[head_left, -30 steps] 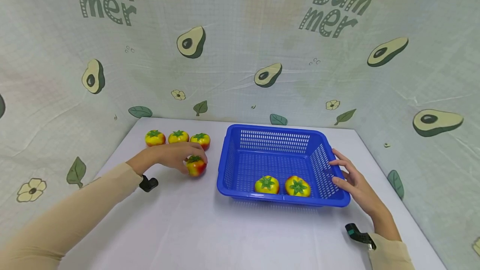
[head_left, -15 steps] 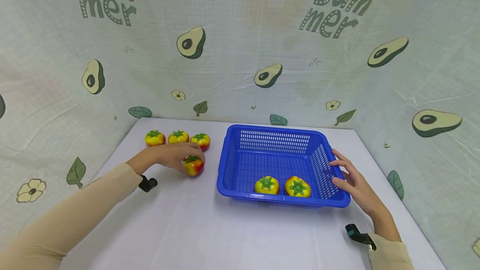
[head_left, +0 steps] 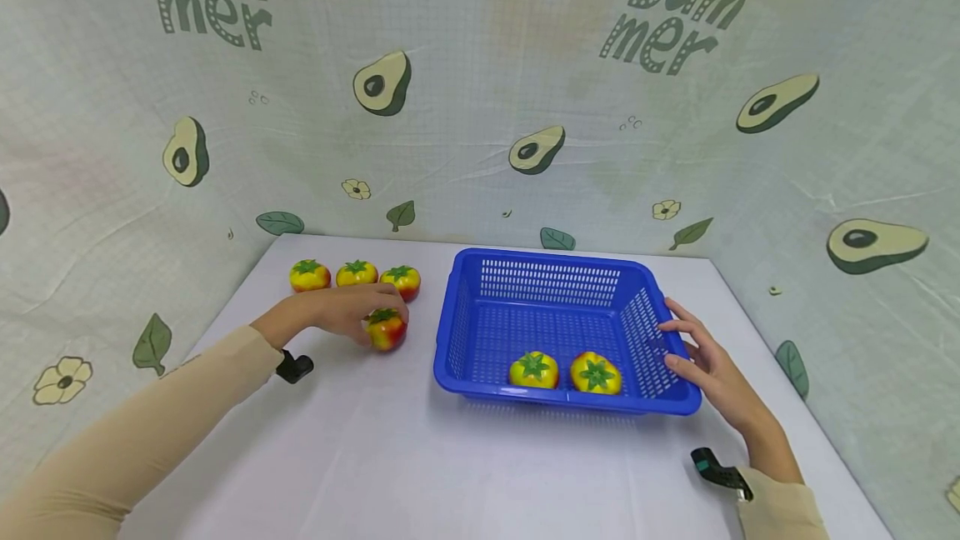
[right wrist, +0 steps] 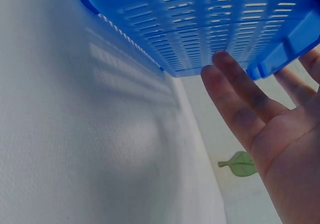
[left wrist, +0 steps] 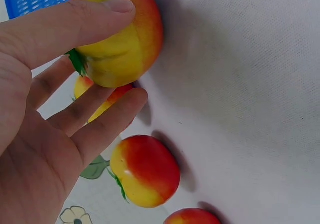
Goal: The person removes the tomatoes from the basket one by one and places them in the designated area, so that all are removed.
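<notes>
My left hand [head_left: 356, 311] holds a red-and-yellow toy tomato [head_left: 386, 330] with a green star-shaped top, left of the basket. In the left wrist view the thumb [left wrist: 100, 26] lies across the toy tomato [left wrist: 122, 48], with the other fingers on its far side. My right hand [head_left: 708, 365] rests fingertips and thumb at the right rim of a blue plastic basket [head_left: 566, 398]. In the right wrist view its fingers [right wrist: 240, 91] are nearly straight, tips right by the slotted outer wall [right wrist: 200, 38]. Two toy tomatoes, a left one [head_left: 534, 370] and a right one [head_left: 596, 373], lie along the basket's near side.
Three more toy tomatoes stand in a row at the table's back left: a left one [head_left: 310, 275], a middle one [head_left: 357, 273] and a right one [head_left: 401, 280]. Printed cloth [head_left: 465, 107] walls in the white table [head_left: 450, 473] at the back and sides.
The left hand's toy tomato has shifted slightly left and back, with the fingers closing around it. The right hand and basket have stayed in place.
</notes>
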`<state>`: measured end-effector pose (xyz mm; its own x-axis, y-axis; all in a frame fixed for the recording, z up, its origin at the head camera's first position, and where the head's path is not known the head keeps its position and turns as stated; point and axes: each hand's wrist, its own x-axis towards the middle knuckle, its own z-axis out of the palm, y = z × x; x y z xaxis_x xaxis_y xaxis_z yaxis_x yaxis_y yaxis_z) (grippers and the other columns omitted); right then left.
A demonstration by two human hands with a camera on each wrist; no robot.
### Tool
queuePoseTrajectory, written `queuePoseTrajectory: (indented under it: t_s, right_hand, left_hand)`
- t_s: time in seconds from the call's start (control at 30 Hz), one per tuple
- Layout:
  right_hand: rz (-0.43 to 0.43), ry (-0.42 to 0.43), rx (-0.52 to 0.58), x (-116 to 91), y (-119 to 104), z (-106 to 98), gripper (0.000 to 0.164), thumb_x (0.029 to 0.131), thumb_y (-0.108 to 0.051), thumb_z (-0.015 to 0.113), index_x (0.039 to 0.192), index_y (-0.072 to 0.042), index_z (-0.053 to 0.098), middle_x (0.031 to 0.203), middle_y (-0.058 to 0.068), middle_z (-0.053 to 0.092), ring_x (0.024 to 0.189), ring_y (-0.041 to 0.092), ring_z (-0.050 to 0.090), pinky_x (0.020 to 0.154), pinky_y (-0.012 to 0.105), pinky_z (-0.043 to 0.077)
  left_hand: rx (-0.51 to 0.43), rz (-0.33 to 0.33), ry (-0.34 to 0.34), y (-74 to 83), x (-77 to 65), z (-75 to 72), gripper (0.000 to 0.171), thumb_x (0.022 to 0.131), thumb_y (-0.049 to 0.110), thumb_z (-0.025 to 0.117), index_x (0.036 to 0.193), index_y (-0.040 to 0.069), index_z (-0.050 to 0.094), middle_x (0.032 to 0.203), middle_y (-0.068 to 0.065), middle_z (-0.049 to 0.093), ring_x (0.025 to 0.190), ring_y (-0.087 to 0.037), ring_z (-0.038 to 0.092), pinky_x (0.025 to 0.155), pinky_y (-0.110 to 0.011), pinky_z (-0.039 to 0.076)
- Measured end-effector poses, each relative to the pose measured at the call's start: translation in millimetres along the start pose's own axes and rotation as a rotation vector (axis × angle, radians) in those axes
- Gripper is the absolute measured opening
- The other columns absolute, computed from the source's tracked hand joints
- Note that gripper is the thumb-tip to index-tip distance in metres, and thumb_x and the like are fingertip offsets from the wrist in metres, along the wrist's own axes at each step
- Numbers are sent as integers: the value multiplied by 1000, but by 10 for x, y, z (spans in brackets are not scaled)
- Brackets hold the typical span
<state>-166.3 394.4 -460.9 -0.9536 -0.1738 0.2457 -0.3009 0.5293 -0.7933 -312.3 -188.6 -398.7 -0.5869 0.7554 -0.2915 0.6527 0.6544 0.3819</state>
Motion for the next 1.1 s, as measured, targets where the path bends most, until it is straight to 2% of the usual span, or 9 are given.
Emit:
queuePoseTrajectory:
  t_s: [0.37,0.57,0.67,0.87,1.1]
  right_hand:
    - [7,1,-9,7,-12,-10,44,106,-16,59,148,-10,50,178,-2,16,155,27,34,100,6,38]
    - [14,0,-14,5,-24,-7,44,106,-17,60,148,-10,50,178,-1,16,153,46,34,99,6,39]
    - [18,1,-15,4,-20,-1,44,106,-17,60,148,-10,51,178,-1,16,151,50,33,99,6,39]
    - [17,2,-14,0,-16,5,44,106,-17,60,148,-10,51,178,-1,16,154,43,34,99,6,39]
    - [12,4,-15,-2,-13,5,43,106,-17,60,148,-10,51,178,-1,16,154,29,36,100,6,39]
  left_hand:
    - [-10,-7,7,-3,-32,-9,60,88,6,84,141,22,61,148,-2,53,139,-30,50,112,-56,50]
    - [-8,-13,0,-5,-39,-18,59,89,6,84,141,23,61,147,-2,53,138,-30,50,111,-56,51]
    - [-9,-6,1,-6,-39,-21,59,88,7,85,140,23,62,146,-1,53,138,-30,50,111,-57,50]
    - [-5,12,15,0,-41,-25,60,87,7,86,140,23,63,145,1,55,138,-28,50,112,-56,50]
    - [-28,75,68,48,-56,-81,59,86,2,85,138,19,63,144,-2,55,136,-32,53,111,-57,51]
